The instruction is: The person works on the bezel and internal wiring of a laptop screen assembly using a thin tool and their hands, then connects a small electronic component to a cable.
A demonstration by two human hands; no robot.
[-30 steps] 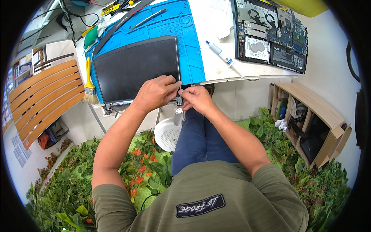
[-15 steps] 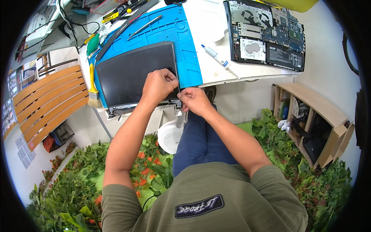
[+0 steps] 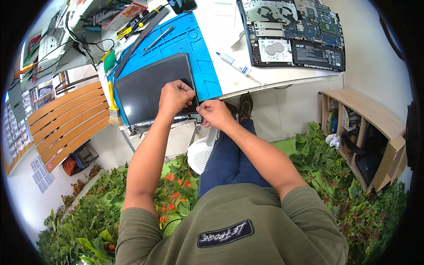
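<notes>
A black laptop screen panel (image 3: 152, 88) lies on a blue repair mat (image 3: 205, 73) at the table's near edge. My left hand (image 3: 176, 98) is over the panel's lower right part, thumb and fingers pinched together. Close beside it, just off the panel's right edge, my right hand (image 3: 215, 114) is also pinched. A thin strand seems to run between the fingertips, too fine to name. Under my hands, a metal hinge and thin wires partly show at the panel's lower right corner.
An opened laptop base (image 3: 293, 37) with exposed boards lies at the right. Near it is a white tube (image 3: 236, 64) with a blue cap. A yellow-handled brush (image 3: 114, 106) and a green bulb blower (image 3: 109, 62) are at the left. A white perforated seat (image 3: 201, 157) stands below.
The whole view has shifted slightly with my head. Both hands stay pinched at the panel's right edge, with little change in their grip.
</notes>
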